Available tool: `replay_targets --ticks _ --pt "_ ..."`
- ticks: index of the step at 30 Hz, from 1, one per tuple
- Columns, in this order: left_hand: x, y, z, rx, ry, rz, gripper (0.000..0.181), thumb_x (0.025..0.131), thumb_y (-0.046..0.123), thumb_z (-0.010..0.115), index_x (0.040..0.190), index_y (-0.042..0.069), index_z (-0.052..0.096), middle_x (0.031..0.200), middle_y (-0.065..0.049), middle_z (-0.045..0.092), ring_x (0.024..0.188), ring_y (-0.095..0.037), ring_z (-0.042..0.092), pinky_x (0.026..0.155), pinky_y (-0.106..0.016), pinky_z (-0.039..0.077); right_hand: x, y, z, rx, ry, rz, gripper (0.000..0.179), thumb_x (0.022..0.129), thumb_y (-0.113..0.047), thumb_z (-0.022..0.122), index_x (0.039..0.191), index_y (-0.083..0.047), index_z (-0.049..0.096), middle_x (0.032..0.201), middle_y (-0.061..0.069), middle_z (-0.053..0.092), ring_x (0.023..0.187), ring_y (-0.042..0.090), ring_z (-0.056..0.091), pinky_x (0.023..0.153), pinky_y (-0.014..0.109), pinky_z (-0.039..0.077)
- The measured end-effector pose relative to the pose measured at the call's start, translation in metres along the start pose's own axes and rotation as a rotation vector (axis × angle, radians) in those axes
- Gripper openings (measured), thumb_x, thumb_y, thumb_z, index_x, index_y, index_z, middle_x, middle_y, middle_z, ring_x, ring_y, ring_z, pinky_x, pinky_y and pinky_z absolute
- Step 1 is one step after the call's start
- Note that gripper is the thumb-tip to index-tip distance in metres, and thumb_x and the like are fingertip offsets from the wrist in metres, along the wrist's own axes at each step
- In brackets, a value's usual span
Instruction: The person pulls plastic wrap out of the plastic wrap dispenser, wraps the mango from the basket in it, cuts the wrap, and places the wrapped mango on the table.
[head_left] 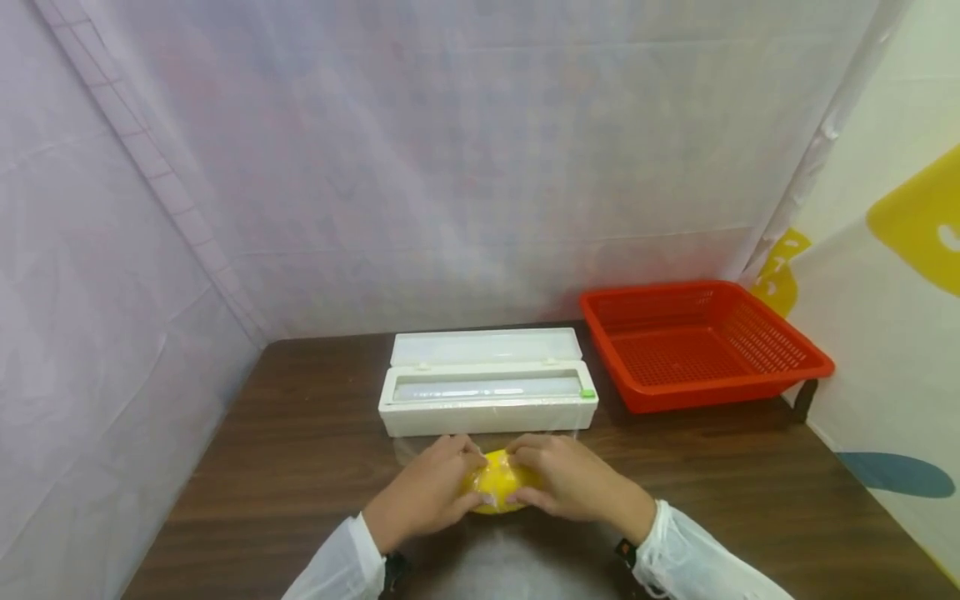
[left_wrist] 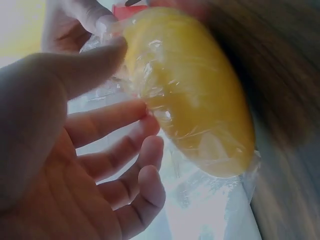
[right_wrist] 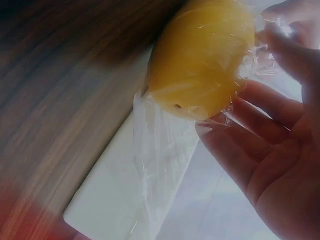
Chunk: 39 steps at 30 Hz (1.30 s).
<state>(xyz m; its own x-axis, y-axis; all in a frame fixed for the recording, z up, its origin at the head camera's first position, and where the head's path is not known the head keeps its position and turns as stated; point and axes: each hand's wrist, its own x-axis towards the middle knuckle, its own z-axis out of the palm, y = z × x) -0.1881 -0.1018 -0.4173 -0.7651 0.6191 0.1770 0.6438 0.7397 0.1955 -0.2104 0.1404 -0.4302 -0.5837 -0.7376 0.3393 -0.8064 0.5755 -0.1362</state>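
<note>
A smooth, oval yellow fruit (head_left: 498, 482), covered in shiny cling film (right_wrist: 170, 150), lies between both hands at the table's front. From its left side my left hand (head_left: 433, 483) holds it, thumb (left_wrist: 95, 65) and fingertips at the wrapped edge. My right hand (head_left: 572, 477) grips the opposite side, its thumb and fingers on gathered film. In the left wrist view the fruit (left_wrist: 195, 95) has wrinkled film over its surface, with a loose flap at the lower end. Just beyond the hands stands a white cling film dispenser (head_left: 487, 419), lid raised, a film roll (head_left: 487, 389) inside.
A red plastic basket (head_left: 637, 397) with a mesh bottom stands at the back right. The dispenser has a small green slider (head_left: 587, 393) at its right end. Behind the brown wooden table (head_left: 300, 467) hang pale sheets (head_left: 465, 167), with a patterned one at the right.
</note>
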Motion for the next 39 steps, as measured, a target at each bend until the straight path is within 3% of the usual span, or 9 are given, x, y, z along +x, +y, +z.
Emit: replay_targets --ticks 4,8,15,19,23,27,31,36,39 --pt "0.011 -0.007 -0.006 -0.141 -0.066 -0.022 0.043 0.083 0.041 0.081 0.111 0.009 0.076 0.106 -0.001 0.07 0.091 -0.012 0.062 0.082 -0.028 0.055 0.002 0.002 0.0 -0.002 0.032 -0.019 0.031 0.086 -0.042 0.078 0.1 -0.014 0.075 0.111 -0.002 0.073 0.092 0.013 0.071 0.079 0.029 0.059" --pt "0.02 -0.015 -0.009 -0.279 -0.126 -0.049 0.038 0.079 0.038 0.084 0.105 0.011 0.078 0.099 0.001 0.075 0.081 -0.006 0.062 0.071 -0.021 0.053 0.005 0.005 0.001 0.068 0.027 -0.004 0.03 0.083 -0.04 0.081 0.095 -0.014 0.075 0.105 -0.003 0.073 0.086 0.01 0.069 0.074 0.025 0.058" --pt "0.027 -0.027 0.0 -0.447 -0.12 -0.063 0.019 0.078 0.028 0.086 0.088 0.015 0.076 0.083 0.008 0.073 0.074 -0.002 0.062 0.069 -0.02 0.054 0.011 0.011 0.001 0.263 -0.065 0.11 0.034 0.073 -0.042 0.088 0.092 -0.017 0.076 0.101 -0.008 0.073 0.092 0.007 0.066 0.08 0.025 0.056" --pt "0.028 -0.031 0.002 -0.494 -0.119 -0.071 0.02 0.076 0.027 0.088 0.085 0.016 0.076 0.079 0.009 0.071 0.072 -0.002 0.061 0.068 -0.021 0.053 0.012 0.015 0.003 0.309 -0.066 0.094 0.031 0.074 -0.044 0.086 0.09 -0.018 0.076 0.098 -0.01 0.072 0.09 0.005 0.064 0.079 0.025 0.055" --pt "0.027 -0.035 0.0 -0.575 -0.153 -0.071 0.025 0.078 0.029 0.087 0.094 0.013 0.076 0.088 0.004 0.074 0.078 -0.005 0.065 0.072 -0.023 0.055 0.014 0.017 0.007 0.337 -0.028 0.067 0.022 0.081 -0.039 0.083 0.085 -0.019 0.075 0.093 -0.01 0.072 0.085 0.005 0.064 0.077 0.026 0.055" --pt "0.028 -0.039 -0.004 -0.606 -0.167 -0.042 0.022 0.087 0.028 0.08 0.102 0.013 0.077 0.097 0.001 0.076 0.082 -0.006 0.067 0.073 -0.023 0.057 0.016 0.02 0.009 0.39 -0.009 0.098 0.018 0.081 -0.035 0.084 0.082 -0.021 0.074 0.089 -0.01 0.072 0.083 0.006 0.065 0.076 0.029 0.056" --pt "0.03 -0.039 0.002 -0.585 -0.114 -0.029 0.012 0.091 0.021 0.075 0.099 0.013 0.077 0.094 0.002 0.076 0.079 -0.005 0.066 0.07 -0.022 0.056 0.017 0.023 0.008 0.426 -0.006 0.117 0.02 0.079 -0.037 0.085 0.082 -0.022 0.072 0.085 -0.011 0.071 0.08 0.008 0.066 0.073 0.029 0.056" --pt "0.032 -0.031 0.002 -0.538 -0.07 -0.106 0.016 0.089 0.018 0.077 0.101 0.009 0.073 0.089 0.001 0.073 0.079 -0.009 0.065 0.071 -0.024 0.055 0.018 0.022 0.008 0.416 0.007 0.118 0.023 0.083 -0.044 0.081 0.082 -0.023 0.071 0.084 -0.013 0.07 0.077 0.01 0.065 0.069 0.026 0.054" --pt "0.032 -0.028 0.0 -0.524 -0.06 -0.15 0.02 0.088 0.02 0.078 0.103 0.007 0.072 0.089 0.001 0.071 0.079 -0.01 0.064 0.07 -0.025 0.055 0.02 0.021 0.008 0.405 0.03 0.122 0.018 0.085 -0.04 0.08 0.082 -0.025 0.071 0.081 -0.015 0.068 0.074 0.007 0.063 0.067 0.024 0.053"
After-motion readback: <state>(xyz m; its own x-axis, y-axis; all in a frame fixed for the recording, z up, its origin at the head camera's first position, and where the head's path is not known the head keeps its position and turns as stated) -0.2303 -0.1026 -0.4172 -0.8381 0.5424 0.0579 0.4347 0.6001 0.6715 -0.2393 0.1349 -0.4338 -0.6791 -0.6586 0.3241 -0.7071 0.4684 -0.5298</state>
